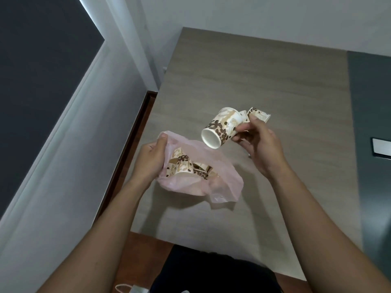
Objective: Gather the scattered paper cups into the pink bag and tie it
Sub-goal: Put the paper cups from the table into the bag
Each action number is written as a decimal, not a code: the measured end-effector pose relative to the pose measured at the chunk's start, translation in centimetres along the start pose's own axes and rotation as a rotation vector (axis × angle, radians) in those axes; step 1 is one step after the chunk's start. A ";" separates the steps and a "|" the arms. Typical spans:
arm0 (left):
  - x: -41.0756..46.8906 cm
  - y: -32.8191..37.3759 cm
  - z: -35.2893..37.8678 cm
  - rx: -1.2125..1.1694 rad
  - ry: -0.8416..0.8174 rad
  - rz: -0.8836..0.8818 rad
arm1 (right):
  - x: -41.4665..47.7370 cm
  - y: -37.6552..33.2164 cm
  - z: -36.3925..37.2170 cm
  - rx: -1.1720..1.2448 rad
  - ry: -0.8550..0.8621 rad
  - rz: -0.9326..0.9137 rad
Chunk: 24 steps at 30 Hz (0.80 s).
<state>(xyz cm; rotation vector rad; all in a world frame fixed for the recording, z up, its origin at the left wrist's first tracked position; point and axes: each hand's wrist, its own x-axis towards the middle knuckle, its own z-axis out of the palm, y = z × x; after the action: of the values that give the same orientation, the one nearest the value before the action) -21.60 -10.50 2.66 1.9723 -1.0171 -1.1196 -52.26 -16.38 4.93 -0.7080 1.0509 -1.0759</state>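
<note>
A thin pink bag point(224, 182) lies open on the grey table point(254, 81), with several coffee-bean-printed paper cups point(184, 166) inside it. My left hand point(152, 157) pinches the bag's left rim and holds the mouth up. My right hand point(260, 144) is above and to the right of the bag. It grips a large paper cup point(220, 127) on its side, open end toward me, and a second cup point(259, 114) behind the fingers. A crumpled piece shows between the two cups.
The table's left edge runs beside a dark wooden strip point(135, 132) and a white wall. A grey panel with a white plate point(380, 148) stands at the right. Brown floor and dark clothing show below the table's near edge.
</note>
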 end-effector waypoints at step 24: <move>-1.6 7.2 3.0 -0.118 -0.264 0.302 | -5.7 8.3 3.8 -1.137 -0.404 -0.259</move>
<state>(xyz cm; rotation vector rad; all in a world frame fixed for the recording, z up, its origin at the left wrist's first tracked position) -27.05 -13.18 7.85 1.5421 -1.3041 -1.2559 -46.45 -8.23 1.01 -1.9194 1.1824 -0.4104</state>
